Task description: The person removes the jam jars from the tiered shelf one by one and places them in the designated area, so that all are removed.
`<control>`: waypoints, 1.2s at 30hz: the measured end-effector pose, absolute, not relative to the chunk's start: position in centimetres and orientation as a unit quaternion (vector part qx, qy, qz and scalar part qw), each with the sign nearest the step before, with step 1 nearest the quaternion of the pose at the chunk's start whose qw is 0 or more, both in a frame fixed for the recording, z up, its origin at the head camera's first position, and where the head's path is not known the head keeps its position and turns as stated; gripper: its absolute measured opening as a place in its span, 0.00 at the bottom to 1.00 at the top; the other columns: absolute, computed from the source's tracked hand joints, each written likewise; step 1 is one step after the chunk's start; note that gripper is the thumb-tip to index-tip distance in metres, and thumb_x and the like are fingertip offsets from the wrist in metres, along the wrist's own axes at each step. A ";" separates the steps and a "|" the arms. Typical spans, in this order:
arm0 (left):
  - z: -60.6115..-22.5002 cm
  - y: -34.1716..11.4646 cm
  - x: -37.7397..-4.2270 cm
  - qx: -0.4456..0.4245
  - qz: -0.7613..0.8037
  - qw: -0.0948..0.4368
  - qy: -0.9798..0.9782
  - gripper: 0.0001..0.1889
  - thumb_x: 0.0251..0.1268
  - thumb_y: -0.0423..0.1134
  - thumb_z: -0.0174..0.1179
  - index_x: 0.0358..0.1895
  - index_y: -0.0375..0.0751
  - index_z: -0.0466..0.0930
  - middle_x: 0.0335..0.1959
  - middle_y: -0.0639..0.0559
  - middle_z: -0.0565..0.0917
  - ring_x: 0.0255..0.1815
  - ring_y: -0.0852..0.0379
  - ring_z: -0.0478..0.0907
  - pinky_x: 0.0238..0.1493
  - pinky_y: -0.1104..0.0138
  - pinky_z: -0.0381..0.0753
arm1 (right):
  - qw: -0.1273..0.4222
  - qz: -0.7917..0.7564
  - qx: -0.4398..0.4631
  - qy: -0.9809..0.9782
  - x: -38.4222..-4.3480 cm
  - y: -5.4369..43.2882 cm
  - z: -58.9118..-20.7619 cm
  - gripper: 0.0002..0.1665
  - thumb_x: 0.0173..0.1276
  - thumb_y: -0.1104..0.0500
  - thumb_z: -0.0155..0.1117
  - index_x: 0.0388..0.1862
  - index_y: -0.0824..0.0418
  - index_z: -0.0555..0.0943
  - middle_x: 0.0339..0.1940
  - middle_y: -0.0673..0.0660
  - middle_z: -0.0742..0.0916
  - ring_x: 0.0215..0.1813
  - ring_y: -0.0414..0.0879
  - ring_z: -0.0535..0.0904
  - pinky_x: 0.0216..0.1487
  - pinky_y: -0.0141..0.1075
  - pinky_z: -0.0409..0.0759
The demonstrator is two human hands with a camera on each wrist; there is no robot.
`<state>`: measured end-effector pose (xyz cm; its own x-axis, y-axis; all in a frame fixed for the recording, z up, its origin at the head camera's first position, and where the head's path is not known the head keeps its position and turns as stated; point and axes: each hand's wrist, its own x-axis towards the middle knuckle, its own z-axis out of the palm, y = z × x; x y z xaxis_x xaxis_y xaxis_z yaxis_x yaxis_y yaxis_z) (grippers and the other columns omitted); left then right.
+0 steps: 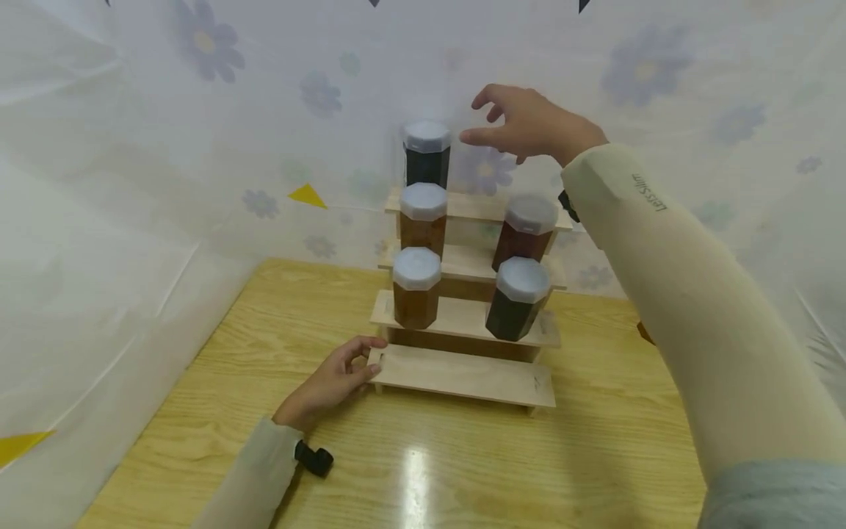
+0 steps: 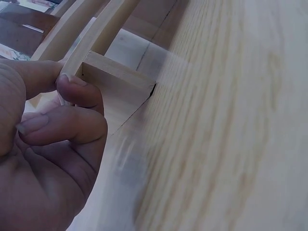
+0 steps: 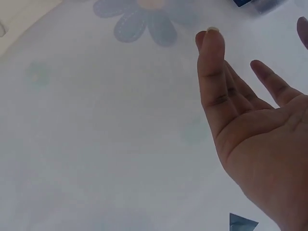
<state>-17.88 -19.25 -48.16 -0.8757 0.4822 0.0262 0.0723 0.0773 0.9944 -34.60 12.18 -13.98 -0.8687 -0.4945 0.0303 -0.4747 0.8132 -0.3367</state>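
Note:
A stepped wooden rack [image 1: 456, 371] stands on the table, with lidded jars on its upper steps. My left hand [image 1: 337, 378] pinches the left end of the lowest step; the left wrist view shows its fingers [image 2: 79, 91] curled at the board's edge. In the air at the top right, my right hand [image 1: 529, 125] has its fingers spread and holds nothing. Just left of its thumb is a dark jar [image 1: 426, 165] on the top step. Below stand an amber jar [image 1: 423, 231] and a reddish jar [image 1: 525, 239], then another amber jar [image 1: 416, 297] and a dark green jar [image 1: 514, 308].
The wood-grain table [image 1: 317, 308] spreads around the rack. Behind it hangs a pale sheet [image 1: 264, 95] with printed flowers, close to the top step. A small brown object [image 1: 645, 333] shows partly behind the right forearm.

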 end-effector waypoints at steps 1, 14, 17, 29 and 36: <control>-48.2 -19.2 -17.9 0.193 0.650 0.157 0.718 0.22 0.81 0.34 0.55 0.72 0.34 0.66 0.48 0.42 0.63 0.15 0.64 0.61 0.18 0.74 0.65 | 0.031 -0.172 -0.258 0.950 -34.6 11.9 -14.0 0.46 0.79 0.38 0.55 0.84 0.58 0.53 0.80 0.69 0.64 0.56 0.67 0.79 0.54 0.58 0.82; -47.8 -19.0 -18.0 0.187 0.662 0.162 0.707 0.22 0.80 0.34 0.57 0.72 0.36 0.67 0.47 0.44 0.62 0.17 0.64 0.62 0.20 0.74 0.67 | 0.058 -0.167 -0.263 0.949 -35.5 8.1 -14.0 0.49 0.76 0.34 0.57 0.85 0.52 0.51 0.82 0.63 0.61 0.60 0.62 0.76 0.54 0.51 0.83; -47.9 -18.8 -17.9 0.185 0.664 0.162 0.706 0.22 0.80 0.33 0.56 0.72 0.35 0.67 0.47 0.44 0.62 0.16 0.64 0.61 0.20 0.74 0.66 | 0.076 -0.167 -0.260 0.948 -35.6 7.3 -14.2 0.49 0.76 0.34 0.57 0.85 0.50 0.51 0.83 0.61 0.61 0.62 0.60 0.75 0.55 0.50 0.82; -48.1 -18.1 -17.6 0.189 0.654 0.157 0.716 0.21 0.81 0.35 0.56 0.71 0.38 0.67 0.49 0.42 0.63 0.18 0.63 0.63 0.21 0.73 0.67 | 0.100 -0.164 -0.267 0.945 -35.8 6.5 -14.9 0.45 0.78 0.43 0.60 0.86 0.41 0.50 0.83 0.57 0.60 0.57 0.58 0.79 0.55 0.47 0.82; -48.0 -18.2 -17.6 0.185 0.656 0.161 0.714 0.21 0.81 0.34 0.56 0.71 0.40 0.68 0.47 0.44 0.62 0.18 0.63 0.62 0.21 0.73 0.67 | 0.089 -0.150 -0.271 0.947 -36.4 6.7 -15.3 0.44 0.79 0.42 0.59 0.86 0.39 0.50 0.84 0.55 0.59 0.63 0.56 0.74 0.59 0.49 0.80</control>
